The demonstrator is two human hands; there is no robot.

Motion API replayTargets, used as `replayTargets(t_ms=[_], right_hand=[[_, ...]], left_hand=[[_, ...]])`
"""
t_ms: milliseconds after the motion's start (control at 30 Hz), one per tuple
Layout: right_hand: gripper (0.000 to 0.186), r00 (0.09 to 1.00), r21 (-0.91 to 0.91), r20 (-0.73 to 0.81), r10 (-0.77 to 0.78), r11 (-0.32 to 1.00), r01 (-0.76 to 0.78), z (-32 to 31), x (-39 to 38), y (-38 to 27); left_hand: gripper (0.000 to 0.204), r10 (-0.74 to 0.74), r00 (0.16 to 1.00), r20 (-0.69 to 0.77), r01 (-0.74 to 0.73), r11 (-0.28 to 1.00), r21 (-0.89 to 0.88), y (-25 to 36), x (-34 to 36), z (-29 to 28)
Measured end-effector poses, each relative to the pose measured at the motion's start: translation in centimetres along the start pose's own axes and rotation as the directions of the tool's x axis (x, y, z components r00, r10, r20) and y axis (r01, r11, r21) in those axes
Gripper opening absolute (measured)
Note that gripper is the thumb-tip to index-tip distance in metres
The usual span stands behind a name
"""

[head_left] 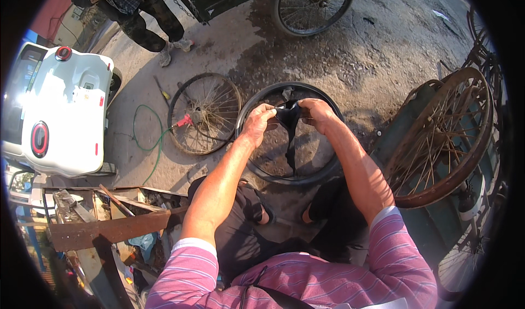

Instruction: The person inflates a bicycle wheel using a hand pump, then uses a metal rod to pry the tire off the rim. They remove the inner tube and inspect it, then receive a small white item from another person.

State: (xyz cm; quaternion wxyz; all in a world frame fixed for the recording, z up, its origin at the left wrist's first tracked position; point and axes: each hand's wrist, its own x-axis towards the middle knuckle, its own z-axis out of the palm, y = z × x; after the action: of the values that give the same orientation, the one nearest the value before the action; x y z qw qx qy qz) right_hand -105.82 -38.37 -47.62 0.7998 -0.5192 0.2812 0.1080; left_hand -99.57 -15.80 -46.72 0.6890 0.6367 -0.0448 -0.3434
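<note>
My left hand (257,124) and my right hand (318,116) pinch a limp black rubber strip (289,120), which looks like a flat inner tube. It is spread between my fingertips, and a narrow tail hangs toward me. Both thumbs press on its upper edge. Beneath my hands a black tyre (273,176) lies flat on the ground in front of my feet, its ring standing around the dangling rubber. Just left of that tyre lies a spoked wheel (174,98) with a red-handled tool (185,121) resting across it.
A green hose (158,145) curls left of the wheel. Scrap wood (109,228) piles up at my lower left; a rusty rim (484,120) leans at my right. Beyond stand a white vehicle (82,117), a person (150,13) and a cart wheel (279,13).
</note>
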Motion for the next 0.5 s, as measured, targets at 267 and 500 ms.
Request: replayTargets(t_ms=[267, 500], right_hand=[[0.012, 1.000, 0.099, -0.008, 0.025, 0.995, -0.024, -0.2, 0.5, 0.1], [0.012, 1.000, 0.135, 0.003, 0.010, 0.991, -0.010, -0.2, 0.8, 0.3]], left_hand=[[0.010, 0.016, 0.998, -0.064, -0.019, 0.999, -0.045, 0.2, -0.1, 0.4], [0.015, 0.020, 0.998, -0.054, -0.027, 0.993, -0.119, 0.4, 0.0, 1.1]])
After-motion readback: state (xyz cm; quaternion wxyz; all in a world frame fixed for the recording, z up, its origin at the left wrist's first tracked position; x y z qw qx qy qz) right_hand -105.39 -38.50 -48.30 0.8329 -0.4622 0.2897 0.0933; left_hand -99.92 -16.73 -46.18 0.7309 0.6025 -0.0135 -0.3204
